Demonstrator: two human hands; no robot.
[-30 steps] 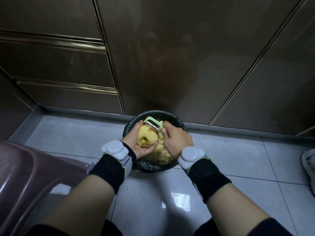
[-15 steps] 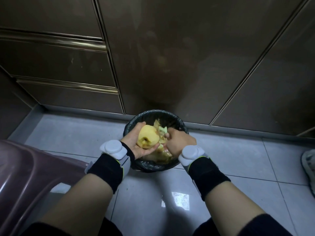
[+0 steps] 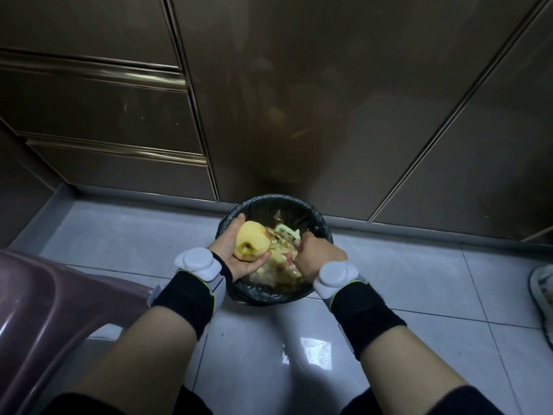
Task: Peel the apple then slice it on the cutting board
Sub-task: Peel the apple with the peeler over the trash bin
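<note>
Hands over bin (image 3: 270,205): left hand (image 3: 235,254) cups apple (image 3: 253,241) palm-up, right hand (image 3: 318,254) clenches peeler (image 3: 294,234).

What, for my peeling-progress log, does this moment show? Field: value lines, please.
left hand: cradles the largely peeled yellow apple over the bin
right hand: grips the pale green peeler, mostly hidden, seemingly clear of the apple
bin: black-lined round waste bin on the grey tiled floor, against brown cabinet doors
in bin: heap of apple peels
cutting board: not in view
stage: peeling; slicing not begun
</note>
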